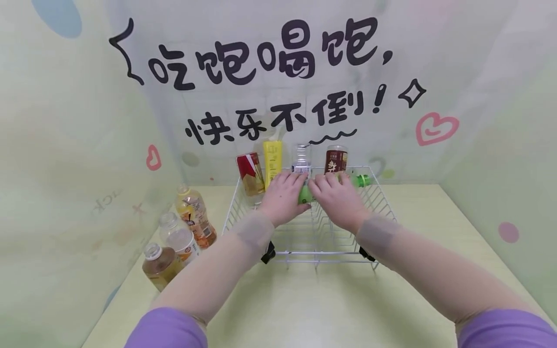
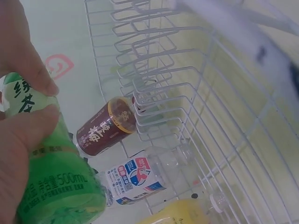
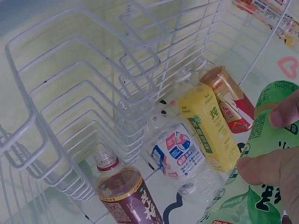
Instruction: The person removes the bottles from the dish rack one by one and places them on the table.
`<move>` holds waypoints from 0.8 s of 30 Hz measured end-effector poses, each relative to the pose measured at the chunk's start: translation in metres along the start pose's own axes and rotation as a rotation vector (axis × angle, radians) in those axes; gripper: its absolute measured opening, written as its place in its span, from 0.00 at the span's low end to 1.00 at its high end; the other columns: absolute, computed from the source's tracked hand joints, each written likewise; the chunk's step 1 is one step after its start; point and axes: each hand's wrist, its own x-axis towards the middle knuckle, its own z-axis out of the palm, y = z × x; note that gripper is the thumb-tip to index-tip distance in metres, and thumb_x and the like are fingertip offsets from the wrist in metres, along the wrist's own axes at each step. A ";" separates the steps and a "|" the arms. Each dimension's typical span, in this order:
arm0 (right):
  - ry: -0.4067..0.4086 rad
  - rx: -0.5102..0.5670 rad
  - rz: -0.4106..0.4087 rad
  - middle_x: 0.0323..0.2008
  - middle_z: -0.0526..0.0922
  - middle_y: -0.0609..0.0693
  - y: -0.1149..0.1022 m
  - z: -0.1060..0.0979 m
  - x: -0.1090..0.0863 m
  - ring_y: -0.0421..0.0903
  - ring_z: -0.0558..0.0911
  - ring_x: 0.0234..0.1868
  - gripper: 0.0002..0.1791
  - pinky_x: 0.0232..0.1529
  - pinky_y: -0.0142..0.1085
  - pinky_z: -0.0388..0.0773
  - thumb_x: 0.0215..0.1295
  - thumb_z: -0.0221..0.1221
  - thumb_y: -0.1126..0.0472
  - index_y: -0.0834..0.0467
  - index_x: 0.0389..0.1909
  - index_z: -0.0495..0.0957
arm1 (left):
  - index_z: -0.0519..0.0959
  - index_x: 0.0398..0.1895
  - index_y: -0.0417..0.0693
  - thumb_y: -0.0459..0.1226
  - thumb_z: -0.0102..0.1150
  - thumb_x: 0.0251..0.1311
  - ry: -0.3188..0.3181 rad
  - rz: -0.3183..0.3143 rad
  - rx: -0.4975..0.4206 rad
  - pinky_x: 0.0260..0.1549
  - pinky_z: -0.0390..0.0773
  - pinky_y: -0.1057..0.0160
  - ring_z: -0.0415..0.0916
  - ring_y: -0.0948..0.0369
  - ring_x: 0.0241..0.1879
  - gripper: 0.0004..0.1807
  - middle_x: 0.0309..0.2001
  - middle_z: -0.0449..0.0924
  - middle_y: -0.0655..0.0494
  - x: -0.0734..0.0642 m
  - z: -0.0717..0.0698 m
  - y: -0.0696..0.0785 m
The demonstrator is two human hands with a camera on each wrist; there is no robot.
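A green tea bottle (image 1: 306, 194) lies sideways above the wire rack, its green cap end pointing right. My left hand (image 1: 285, 199) grips it near the base, and my right hand (image 1: 339, 200) holds it farther along toward the cap. In the left wrist view, thumbs press on the label of the green tea bottle (image 2: 65, 186). The right wrist view has the same green tea bottle (image 3: 266, 135) at its right edge, under a thumb. Behind the hands stand a dark maroon-labelled bottle (image 1: 336, 159), a clear bottle (image 1: 301, 157), a yellow bottle (image 1: 272, 159) and a red-and-gold bottle (image 1: 251, 174).
The white wire rack (image 1: 322, 253) has black clips on its front edge. Left of it on the table (image 1: 313, 309) stand an orange-labelled bottle (image 1: 196, 212), a clear-topped bottle (image 1: 178, 236) and a brown drink bottle (image 1: 162, 266). A printed backdrop (image 1: 270, 96) rises behind.
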 end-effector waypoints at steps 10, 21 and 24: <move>-0.004 0.002 -0.020 0.52 0.66 0.56 -0.007 -0.002 0.000 0.54 0.64 0.51 0.28 0.52 0.52 0.57 0.52 0.56 0.60 0.59 0.56 0.61 | 0.52 0.63 0.51 0.65 0.49 0.41 0.006 -0.009 -0.067 0.56 0.49 0.53 0.54 0.56 0.57 0.48 0.59 0.59 0.54 -0.002 0.004 0.000; 0.064 -0.036 -0.081 0.51 0.66 0.56 -0.010 -0.003 0.001 0.54 0.63 0.52 0.34 0.54 0.50 0.55 0.49 0.60 0.54 0.59 0.56 0.60 | 0.53 0.63 0.52 0.67 0.45 0.40 0.029 -0.022 -0.115 0.56 0.52 0.57 0.56 0.58 0.56 0.48 0.58 0.60 0.56 -0.006 0.006 -0.001; 0.080 -0.037 -0.084 0.52 0.65 0.56 -0.011 -0.003 0.001 0.54 0.63 0.52 0.34 0.55 0.50 0.54 0.48 0.60 0.53 0.59 0.56 0.60 | 0.55 0.62 0.52 0.66 0.48 0.41 0.036 -0.026 -0.146 0.55 0.53 0.57 0.57 0.58 0.56 0.46 0.57 0.61 0.56 -0.006 0.006 -0.001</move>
